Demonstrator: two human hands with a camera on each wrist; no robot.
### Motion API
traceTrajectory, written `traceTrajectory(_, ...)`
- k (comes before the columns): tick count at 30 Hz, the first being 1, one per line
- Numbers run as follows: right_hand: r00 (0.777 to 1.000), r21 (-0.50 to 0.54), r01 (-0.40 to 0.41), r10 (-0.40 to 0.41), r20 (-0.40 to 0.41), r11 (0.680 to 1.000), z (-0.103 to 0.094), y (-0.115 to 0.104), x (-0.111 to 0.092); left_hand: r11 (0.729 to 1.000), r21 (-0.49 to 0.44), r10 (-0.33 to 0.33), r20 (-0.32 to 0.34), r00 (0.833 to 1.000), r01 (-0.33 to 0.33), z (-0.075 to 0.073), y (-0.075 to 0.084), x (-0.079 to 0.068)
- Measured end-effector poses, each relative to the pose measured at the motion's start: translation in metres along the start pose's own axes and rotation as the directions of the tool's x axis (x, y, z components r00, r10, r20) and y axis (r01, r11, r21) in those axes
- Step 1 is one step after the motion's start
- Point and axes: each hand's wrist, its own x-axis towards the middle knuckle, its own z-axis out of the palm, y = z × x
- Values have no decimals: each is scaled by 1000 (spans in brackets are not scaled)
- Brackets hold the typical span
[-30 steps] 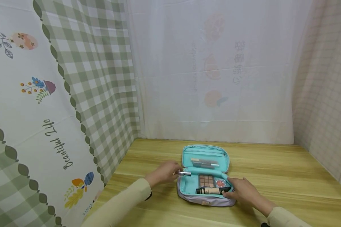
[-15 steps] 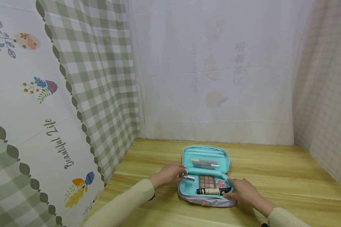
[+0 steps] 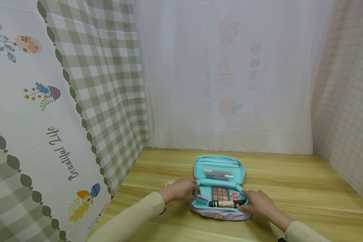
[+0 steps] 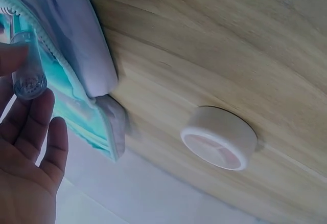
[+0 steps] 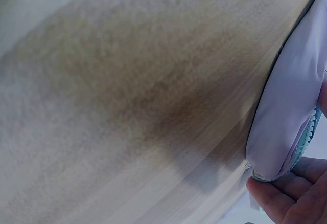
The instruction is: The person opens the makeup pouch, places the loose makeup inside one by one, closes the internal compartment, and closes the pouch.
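A makeup bag (image 3: 236, 215), lilac outside and turquoise inside, lies unzipped on the wooden table with its lid folded back. My left hand (image 3: 183, 189) pinches a slim cosmetic tube (image 3: 202, 196) over the bag's left side; its clear round end (image 4: 30, 85) faces the left wrist camera. My right hand (image 3: 258, 203) grips the bag's right edge, thumb at the inside rim and fingers along the outside. In the bag lie an eyeshadow palette (image 3: 220, 193), a small compact with a red design (image 3: 235, 196) and a black-and-beige tube (image 3: 225, 204).
Slim makeup sticks (image 3: 217, 173) sit in the lid's clear pocket. A white round container (image 4: 219, 137) stands on the table (image 4: 204, 40) left of the bag, mostly behind my left hand in the head view. Checked cloth (image 3: 109, 84) hangs at left, white cloth (image 3: 230, 134) behind.
My left hand has moved right and slightly down with the cosmetic tube, bringing it lower over the bag's inside and tilting it. The right hand has stayed at the bag's edge.
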Motion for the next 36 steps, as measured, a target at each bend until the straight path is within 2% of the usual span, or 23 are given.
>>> traceTrajectory(7,1000,1,-2,2,1,1000,0,0,0,999,-36,-2,49,999,4,-1,9,1)
traceTrajectory(22,1000,13,-2,2,8,1000,-1,0,0,999,-45,-4,72,997,8,4,13,3)
traceTrajectory(27,1000,17,0,0,4,1000,-1,0,-1,1000,-5,-7,69,998,7,5,11,4)
traceTrajectory(36,1000,13,10,-10,-2,1000,0,1,-1,995,94,30,65,997,-36,3,9,9)
